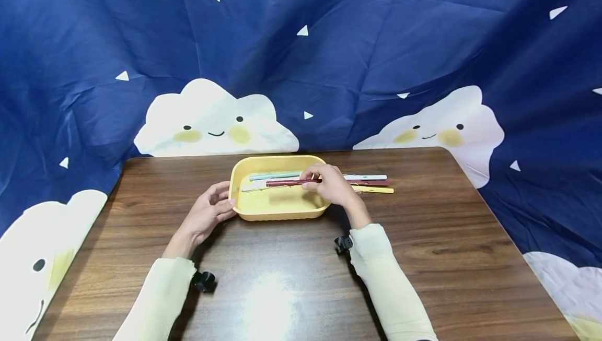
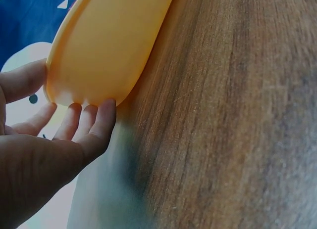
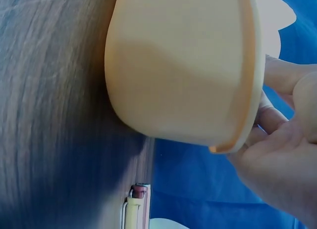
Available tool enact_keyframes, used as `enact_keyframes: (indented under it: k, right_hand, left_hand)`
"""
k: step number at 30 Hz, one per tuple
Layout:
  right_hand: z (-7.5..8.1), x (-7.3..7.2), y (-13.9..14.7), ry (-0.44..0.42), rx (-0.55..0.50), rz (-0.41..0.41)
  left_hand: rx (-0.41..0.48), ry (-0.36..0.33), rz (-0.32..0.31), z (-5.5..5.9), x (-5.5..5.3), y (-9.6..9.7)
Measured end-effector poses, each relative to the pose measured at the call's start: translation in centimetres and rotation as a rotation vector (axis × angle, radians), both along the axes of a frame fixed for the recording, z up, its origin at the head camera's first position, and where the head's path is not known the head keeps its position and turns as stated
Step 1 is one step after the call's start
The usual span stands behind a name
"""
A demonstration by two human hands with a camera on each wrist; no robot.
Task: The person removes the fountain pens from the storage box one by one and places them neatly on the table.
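Observation:
A yellow tray (image 1: 277,214) stands near the table's back edge. My left hand (image 1: 209,213) touches its left end, fingertips spread against the outer wall and rim in the left wrist view. Between the thumb and fingers of my right hand (image 1: 331,184), a dark red pen (image 1: 282,183) is pinched above the tray floor. Inside lie a teal pen (image 1: 273,176) and a white pen (image 1: 254,188). In the right wrist view, the tray wall (image 3: 183,66) hides the pinched pen and the fingertips.
Right of the tray, a light blue pen (image 1: 371,177), another dark red pen (image 1: 378,183) and a yellow pen (image 1: 373,189) lie side by side on the brown wooden table (image 1: 447,257). A blue curtain (image 1: 338,59) with clouds hangs behind the table.

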State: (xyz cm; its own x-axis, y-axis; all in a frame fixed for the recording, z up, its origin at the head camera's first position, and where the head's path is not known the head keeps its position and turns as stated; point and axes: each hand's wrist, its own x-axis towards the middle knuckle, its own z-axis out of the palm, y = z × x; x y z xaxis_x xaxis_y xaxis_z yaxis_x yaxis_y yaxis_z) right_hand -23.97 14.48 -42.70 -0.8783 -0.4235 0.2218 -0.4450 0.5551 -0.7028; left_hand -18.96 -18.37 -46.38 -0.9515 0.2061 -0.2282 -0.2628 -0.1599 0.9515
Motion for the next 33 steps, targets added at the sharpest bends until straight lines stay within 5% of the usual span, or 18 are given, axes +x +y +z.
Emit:
enact_keyframes:
  k: [33]
  right_hand:
    - [0.5,0.7,3.1,0.108,-0.026,-0.035]
  left_hand:
    - [0.015,0.009,-0.009,0.1,0.0,0.0]
